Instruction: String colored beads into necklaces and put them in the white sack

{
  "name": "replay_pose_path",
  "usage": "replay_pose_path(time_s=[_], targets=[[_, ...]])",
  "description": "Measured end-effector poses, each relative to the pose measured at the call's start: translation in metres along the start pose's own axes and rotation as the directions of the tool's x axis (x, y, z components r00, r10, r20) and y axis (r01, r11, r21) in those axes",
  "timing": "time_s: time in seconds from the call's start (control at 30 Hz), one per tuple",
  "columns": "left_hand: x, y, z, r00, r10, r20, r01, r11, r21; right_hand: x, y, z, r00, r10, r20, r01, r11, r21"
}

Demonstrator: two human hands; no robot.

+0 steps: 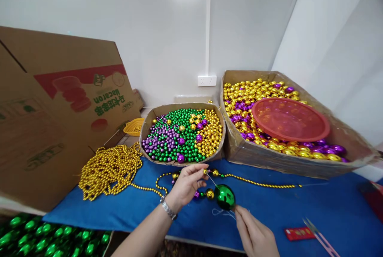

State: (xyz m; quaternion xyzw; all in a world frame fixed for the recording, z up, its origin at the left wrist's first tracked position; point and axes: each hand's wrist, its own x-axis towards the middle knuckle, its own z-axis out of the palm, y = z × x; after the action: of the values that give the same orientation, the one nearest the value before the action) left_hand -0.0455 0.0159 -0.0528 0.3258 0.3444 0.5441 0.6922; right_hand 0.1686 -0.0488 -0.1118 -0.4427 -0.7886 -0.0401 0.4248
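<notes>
My left hand [186, 185], with a metal watch on the wrist, pinches a thin needle or wire just in front of the small bead box. The wire runs down into a large shiny green ball [225, 197]. My right hand [254, 231] reaches up from below, fingertips touching the underside of the green ball. A gold and a purple bead sit on the strand just left of the ball. A gold bead strand [260, 184] stretches right across the blue cloth [299, 213].
A small cardboard box [183, 134] of green, purple and gold beads sits behind my hands. A larger box [287, 161] of gold and purple balls holds a red basin [290, 119]. A gold strand pile [110, 169] lies left; scissors [320, 236] lie right. Green balls [44, 237] fill bottom left.
</notes>
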Motion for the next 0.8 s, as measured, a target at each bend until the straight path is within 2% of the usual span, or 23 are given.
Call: replay_pose_path(time_s=[0.07,0.13,0.23,0.33,0.4,0.47,0.53,0.63,0.73,0.8], targets=[[-0.002,0.002,-0.001,1.0,0.023,0.003,-0.023,0.998,0.059,-0.002,0.002,0.0,1.0,-0.021,0.013,0.021,0.999,-0.035],[-0.004,0.003,0.0,0.997,0.075,0.014,-0.076,0.979,0.19,-0.005,0.005,0.0,0.998,-0.051,0.025,0.053,0.994,-0.092],[-0.008,-0.002,0.001,0.986,0.152,0.068,-0.166,0.894,0.416,-0.012,0.008,0.005,0.998,-0.06,0.028,0.064,0.987,-0.147],[-0.011,-0.019,0.001,0.991,0.119,0.067,-0.137,0.877,0.46,-0.024,0.011,0.019,0.989,0.112,0.095,-0.11,0.994,-0.027],[-0.013,-0.033,-0.001,0.994,0.097,0.039,-0.104,0.874,0.474,-0.034,0.015,0.028,0.945,0.241,0.221,-0.266,0.96,0.088],[-0.014,-0.043,-0.004,0.988,0.149,0.052,-0.152,0.823,0.548,-0.04,0.022,0.031,0.905,0.281,0.319,-0.333,0.935,0.121],[-0.016,-0.047,-0.004,0.968,0.231,0.102,-0.241,0.73,0.64,-0.039,0.028,0.029,0.912,0.283,0.297,-0.309,0.95,0.046],[-0.018,-0.042,0.006,0.938,0.301,0.174,-0.329,0.609,0.722,-0.023,0.026,0.022,0.962,0.212,0.17,-0.202,0.977,-0.073],[-0.021,-0.035,0.022,0.911,0.329,0.249,-0.399,0.552,0.732,-0.004,0.016,0.025,0.99,0.063,0.127,-0.055,0.997,-0.061],[-0.023,-0.028,0.029,0.898,0.35,0.266,-0.426,0.546,0.721,0.001,0.016,0.03,0.994,-0.016,0.11,0.025,0.996,-0.083]])
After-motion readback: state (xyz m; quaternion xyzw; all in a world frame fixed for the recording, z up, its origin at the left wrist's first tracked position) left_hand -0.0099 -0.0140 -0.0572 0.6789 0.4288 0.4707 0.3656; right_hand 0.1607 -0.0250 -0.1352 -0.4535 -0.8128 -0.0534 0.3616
